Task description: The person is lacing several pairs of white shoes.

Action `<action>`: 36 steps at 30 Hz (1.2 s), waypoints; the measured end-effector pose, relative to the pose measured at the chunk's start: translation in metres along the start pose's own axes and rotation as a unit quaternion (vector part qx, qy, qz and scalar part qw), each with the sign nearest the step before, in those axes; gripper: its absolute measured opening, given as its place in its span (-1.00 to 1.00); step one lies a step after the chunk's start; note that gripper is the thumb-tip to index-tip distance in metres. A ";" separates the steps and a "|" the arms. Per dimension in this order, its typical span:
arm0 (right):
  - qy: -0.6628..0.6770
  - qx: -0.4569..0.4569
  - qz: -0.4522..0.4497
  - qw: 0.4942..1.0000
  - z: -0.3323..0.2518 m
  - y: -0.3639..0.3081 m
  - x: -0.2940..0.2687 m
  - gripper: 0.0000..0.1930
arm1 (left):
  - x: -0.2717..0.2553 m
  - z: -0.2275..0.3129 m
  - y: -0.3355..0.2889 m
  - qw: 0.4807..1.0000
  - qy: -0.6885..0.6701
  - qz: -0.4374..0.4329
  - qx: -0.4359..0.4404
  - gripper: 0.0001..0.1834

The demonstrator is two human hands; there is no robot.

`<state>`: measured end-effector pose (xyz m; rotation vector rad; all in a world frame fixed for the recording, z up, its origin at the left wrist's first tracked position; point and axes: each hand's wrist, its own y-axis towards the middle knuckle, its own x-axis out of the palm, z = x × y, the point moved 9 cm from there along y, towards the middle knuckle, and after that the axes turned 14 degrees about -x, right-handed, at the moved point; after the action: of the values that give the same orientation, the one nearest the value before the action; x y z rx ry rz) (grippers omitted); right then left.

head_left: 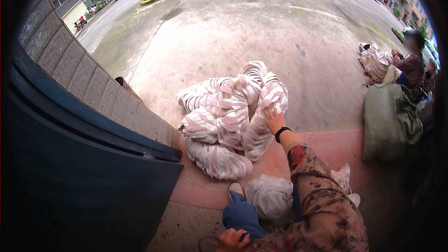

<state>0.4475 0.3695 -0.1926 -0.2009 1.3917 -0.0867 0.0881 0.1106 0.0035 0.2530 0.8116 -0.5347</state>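
Observation:
A big heap of pink-and-white strands (228,107), made of many overlapping flat pieces that look like fabric, lies coiled on the ground ahead of me. My right hand (275,121), with a dark band on its wrist, reaches out to the heap's right side. Its fingers close over the edge of one thick strand there. Low in the view, my left hand (233,240) is curled beside my blue-trousered leg. A small dark loop shows at its fingers, and what they hold, if anything, is hidden.
A white translucent plastic bag (269,196) sits by my foot. To the left are a dark blue metal door (84,172) and a tiled wall (93,72). At right, a large green sack (389,121) stands near a seated person (413,67) handling pale cloth (378,65).

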 end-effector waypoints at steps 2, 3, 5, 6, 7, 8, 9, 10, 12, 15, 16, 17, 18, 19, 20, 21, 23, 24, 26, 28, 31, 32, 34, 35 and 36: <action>-0.035 0.045 -0.040 0.998 0.006 0.002 0.020 -0.70 | 0.002 -0.003 -0.002 1.000 0.002 0.011 0.004 -0.82; -0.079 0.060 -0.005 0.995 0.010 0.003 0.018 -0.70 | 0.002 -0.004 -0.002 1.000 0.012 0.018 0.008 -0.82; -0.037 0.055 -0.019 0.998 0.009 0.011 0.018 -0.70 | 0.002 -0.006 -0.003 0.999 0.026 0.028 0.006 -0.82; 0.003 0.053 -0.034 0.998 0.009 0.016 0.020 -0.70 | 0.001 -0.013 -0.004 0.999 0.005 0.026 -0.038 -0.82; 0.002 0.058 -0.035 0.998 0.017 0.018 0.021 -0.70 | 0.001 -0.019 -0.002 0.997 -0.020 0.021 -0.076 -0.81; 0.055 0.075 -0.023 0.995 0.028 0.019 0.022 -0.71 | 0.001 -0.019 0.000 0.997 -0.022 0.019 -0.072 -0.81; 0.108 0.093 -0.011 0.990 0.038 0.017 0.024 -0.73 | 0.001 -0.017 0.002 0.998 -0.020 0.021 -0.060 -0.81; 0.109 0.092 -0.011 0.990 0.036 0.017 0.023 -0.73 | 0.000 -0.017 0.002 0.998 -0.015 0.026 -0.054 -0.80; -0.016 -0.033 0.098 0.994 0.009 0.017 -0.005 -0.75 | -0.003 -0.016 0.003 0.998 -0.005 0.047 -0.028 -0.80; -0.017 -0.082 0.100 0.991 -0.022 0.010 -0.010 -0.75 | -0.008 -0.010 0.006 0.998 -0.012 0.061 -0.032 -0.81; -0.017 -0.079 0.102 0.992 -0.019 0.010 -0.006 -0.75 | -0.010 -0.012 0.009 0.997 -0.026 0.052 -0.056 -0.82; -0.031 -0.020 0.096 0.995 -0.001 0.010 0.006 -0.77 | -0.009 -0.012 0.010 0.997 -0.027 0.050 -0.050 -0.82; -0.043 0.040 0.090 0.994 0.018 0.007 0.017 -0.78 | -0.006 -0.012 0.010 0.998 -0.017 0.045 -0.044 -0.82; -0.071 0.046 0.125 0.989 0.021 0.003 0.011 -0.80 | -0.005 -0.012 0.008 0.998 -0.003 0.044 -0.045 -0.82; -0.069 0.043 0.127 0.989 0.022 0.006 0.011 -0.80 | -0.004 -0.013 0.006 0.998 -0.001 0.046 -0.047 -0.82; -0.054 0.026 0.106 0.993 0.022 0.011 0.014 -0.82 | -0.004 -0.015 0.003 0.998 -0.003 0.046 -0.049 -0.82; -0.037 0.016 0.141 0.989 0.025 0.006 0.004 -0.91 | -0.002 -0.015 0.006 0.998 -0.014 0.039 -0.053 -0.81; -0.039 0.018 0.136 0.990 0.029 0.003 0.002 -0.91 | -0.003 -0.012 0.010 0.998 -0.020 0.051 -0.044 -0.81; 0.039 -0.010 0.204 0.978 0.014 -0.005 -0.031 -0.81 | -0.008 -0.006 0.008 0.996 -0.021 0.067 -0.049 -0.81; 0.090 0.014 0.164 0.982 0.010 -0.017 -0.040 -0.88 | -0.001 -0.014 0.009 0.994 -0.060 0.017 -0.087 -0.81; 0.282 0.022 0.014 0.959 0.004 -0.045 -0.020 -0.69 | 0.001 -0.023 0.009 0.993 -0.088 0.025 -0.071 -0.79; 0.280 0.018 0.002 0.960 0.001 -0.055 -0.018 -0.69 | -0.003 -0.021 0.009 0.994 -0.087 0.060 -0.031 -0.75; 0.383 0.020 0.023 0.923 -0.003 -0.090 -0.013 -0.63 | -0.004 -0.019 0.012 0.994 -0.092 0.059 -0.032 -0.79; 0.396 0.001 0.022 0.918 -0.015 -0.103 -0.034 -0.60 | -0.007 -0.020 0.011 0.993 -0.091 0.062 -0.043 -0.79; 0.396 0.010 0.021 0.918 0.001 -0.117 -0.025 -0.56 | -0.009 -0.019 0.013 0.993 -0.095 0.061 -0.041 -0.79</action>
<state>0.4506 0.2591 -0.1457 -0.1190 2.2046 -0.1568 0.0788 0.1325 -0.0021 0.1726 0.6274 -0.4019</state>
